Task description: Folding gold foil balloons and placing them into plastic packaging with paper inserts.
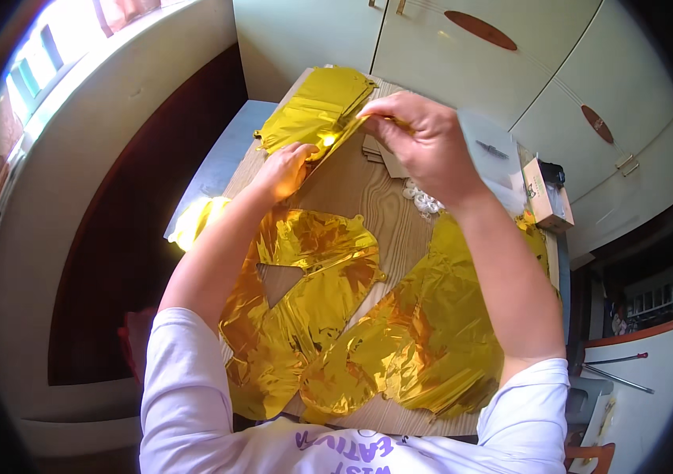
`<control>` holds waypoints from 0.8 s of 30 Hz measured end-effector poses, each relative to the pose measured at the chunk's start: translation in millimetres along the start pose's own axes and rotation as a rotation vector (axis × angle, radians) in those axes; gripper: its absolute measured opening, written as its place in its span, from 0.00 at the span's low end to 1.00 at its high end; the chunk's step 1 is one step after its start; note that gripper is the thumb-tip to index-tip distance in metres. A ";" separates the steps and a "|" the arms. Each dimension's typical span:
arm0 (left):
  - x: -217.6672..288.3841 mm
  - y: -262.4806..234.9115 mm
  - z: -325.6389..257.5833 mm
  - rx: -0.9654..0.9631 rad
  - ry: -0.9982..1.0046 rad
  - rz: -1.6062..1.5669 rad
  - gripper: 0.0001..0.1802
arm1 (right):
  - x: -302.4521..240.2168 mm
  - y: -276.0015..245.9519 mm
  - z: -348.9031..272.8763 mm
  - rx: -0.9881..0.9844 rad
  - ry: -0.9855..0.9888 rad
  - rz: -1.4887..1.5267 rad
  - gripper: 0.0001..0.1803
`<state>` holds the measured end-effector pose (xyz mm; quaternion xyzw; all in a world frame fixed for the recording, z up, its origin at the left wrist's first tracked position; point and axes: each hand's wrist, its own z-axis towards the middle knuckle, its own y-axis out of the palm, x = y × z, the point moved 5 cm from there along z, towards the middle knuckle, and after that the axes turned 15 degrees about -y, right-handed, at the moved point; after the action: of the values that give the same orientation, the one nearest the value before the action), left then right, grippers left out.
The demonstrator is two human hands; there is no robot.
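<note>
Both my hands work over the far half of a wooden table (368,186). Between the thumb and fingers of my right hand (423,138) is the upper edge of a folded gold foil balloon (344,142), flat and uninflated. My left hand (287,170) has its fingers closed at the lower end of the same foil; its fingertips are partly hidden. Just beyond lies a flat stack of gold foil balloons (317,103). Nearer my body, a large flat foil balloon with a triangular opening (321,308) is spread out. More crumpled gold foil (451,316) lies beneath my right forearm.
Cardboard pieces (390,162) and a small white coiled bundle (423,197) lie past the middle. A small open box (546,197) holding dark and clear items stands at the right edge, near a clear plastic sheet (483,130). Pale cabinets (463,71) border the far side.
</note>
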<state>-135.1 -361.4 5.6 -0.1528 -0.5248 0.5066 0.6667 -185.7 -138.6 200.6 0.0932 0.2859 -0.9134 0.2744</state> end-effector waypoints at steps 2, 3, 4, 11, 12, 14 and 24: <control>12.2 -3.1 -4.1 0.074 0.050 0.035 0.21 | -25.0 -17.2 3.7 0.007 0.011 -0.006 0.06; 8.8 -0.4 -2.5 0.069 0.040 0.044 0.21 | -42.1 -27.2 7.1 0.010 0.012 -0.008 0.06; -1.1 1.7 -3.8 0.066 0.020 0.069 0.21 | -62.3 -37.7 8.5 0.013 -0.036 0.008 0.06; -1.4 -0.5 -1.2 0.120 -0.184 -0.022 0.10 | -184.4 -144.2 -31.7 -0.258 -0.086 0.102 0.08; 1.0 -6.7 -2.1 0.162 -0.205 0.006 0.10 | -195.1 -147.3 -48.3 -0.371 -0.013 0.056 0.09; 9.4 -26.5 -5.6 0.260 -0.233 0.059 0.11 | -214.5 -146.5 -87.8 -0.533 0.187 0.011 0.10; 191.0 -98.6 -125.8 0.454 0.162 0.113 0.16 | -252.1 -115.4 -301.8 -0.658 0.654 -0.167 0.09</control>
<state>11.0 -203.9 131.5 -0.0684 -0.3331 0.6339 0.6946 -35.9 226.6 90.2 0.2607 0.6380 -0.7161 0.1104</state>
